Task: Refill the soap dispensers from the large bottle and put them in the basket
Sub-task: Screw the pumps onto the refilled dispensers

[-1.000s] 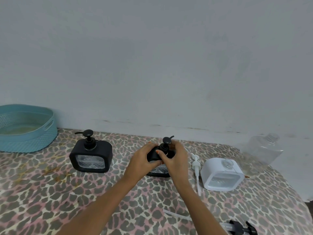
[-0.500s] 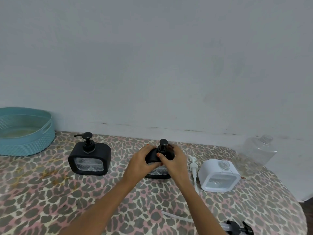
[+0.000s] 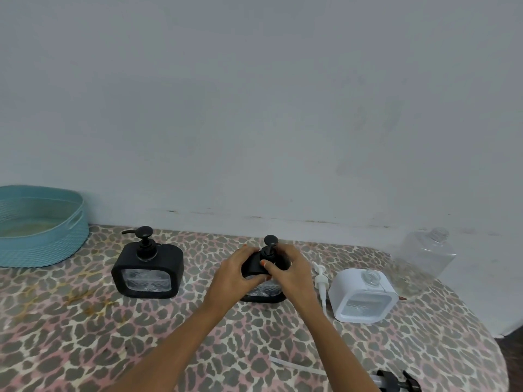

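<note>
A squat, rounded-square black dispenser [image 3: 252, 267] with a clear textured window stands mid-table on the leopard-print cloth [image 3: 85, 335]. The left hand [image 3: 235, 274] grips its matte shoulder, and the right hand [image 3: 293, 274] curls round the collar below its round pump top. A second black dispenser [image 3: 147, 271] stands left, near the woven-look teal basket [image 3: 42, 247]. To the right are a loose white pump [image 3: 319, 278], a smooth white dispenser [image 3: 362, 295] and a clear plastic bottle [image 3: 424, 258].

Bench [image 3: 85, 321]: grey-and-pink leopard print. Basket [image 3: 56, 250]: teal, woven texture. Two soap dispensers [image 3: 147, 267] are black; the third dispenser [image 3: 362, 295] is white. Large bottle [image 3: 424, 258]: clear. Wall [image 3: 254, 108]: pale grey.
</note>
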Demonstrator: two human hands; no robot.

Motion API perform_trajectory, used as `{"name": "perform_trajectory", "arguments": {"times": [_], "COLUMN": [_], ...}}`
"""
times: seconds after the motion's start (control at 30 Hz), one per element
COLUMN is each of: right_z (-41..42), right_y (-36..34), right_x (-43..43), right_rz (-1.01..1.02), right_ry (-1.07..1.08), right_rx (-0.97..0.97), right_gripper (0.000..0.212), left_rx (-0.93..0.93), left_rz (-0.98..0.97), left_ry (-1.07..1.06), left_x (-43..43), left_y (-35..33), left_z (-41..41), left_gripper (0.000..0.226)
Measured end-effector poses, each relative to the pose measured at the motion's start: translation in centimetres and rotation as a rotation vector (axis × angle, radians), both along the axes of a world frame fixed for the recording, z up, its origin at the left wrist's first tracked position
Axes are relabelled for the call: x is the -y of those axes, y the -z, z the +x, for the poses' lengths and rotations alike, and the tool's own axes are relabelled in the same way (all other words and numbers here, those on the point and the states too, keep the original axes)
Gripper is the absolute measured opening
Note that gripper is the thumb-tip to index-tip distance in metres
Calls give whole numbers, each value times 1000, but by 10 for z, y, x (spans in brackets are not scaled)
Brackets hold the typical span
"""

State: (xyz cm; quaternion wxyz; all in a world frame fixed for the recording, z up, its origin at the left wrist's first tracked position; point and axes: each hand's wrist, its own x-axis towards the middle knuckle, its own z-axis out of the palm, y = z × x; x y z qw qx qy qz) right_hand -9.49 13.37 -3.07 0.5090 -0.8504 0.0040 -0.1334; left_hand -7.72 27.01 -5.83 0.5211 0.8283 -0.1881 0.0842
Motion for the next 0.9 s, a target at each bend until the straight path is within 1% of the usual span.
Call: {"name": "perform_trajectory", "arguments": {"times": [0.13,0.27,0.3,0.37,0.43,0.47,0.63,0.77,0.83,0.9], "right_z": [7,4,2,-1,-1,1,8,4,2,1], "right_y": [3,-2,-4,-9,-9,-8,-2,-6,-5,-3], "right_x": [-9,-4,-1,5,7,6,-7,-7,-2,2], "right_rz": [13,-10,4,-8,-42,-47,-49,30,38,17], "right_ry": [69,-55,-86,-114,-99,-73,60,-34,-75,-73], "right_rx": [11,-40,-48,-56,-40,-29,-2,-9,-58,-90], "right_gripper": [37,45,45,37,28,28,35,42,42,39], "left_rx": [-7,-5,-2,4,6,9,11,11,8,7], "left_rz": [-15,-29,-24,-3,12,16,-1,-13,-7,-2], "left_ry": [-5,-2,-1,-1,-8,-9,1,4,0,1], "left_x": [1,1,1,1,1,0,0,0,0,0], "left_y": [-2,-4,-3,-3,-3,-3,-4,-3,-3,-3], "left_z": [-1,-2,-2,-2,-2,-2,-3,-2,-2,-2], "left_gripper": [44,42,43,44,44,43,38,36,37,38]}}
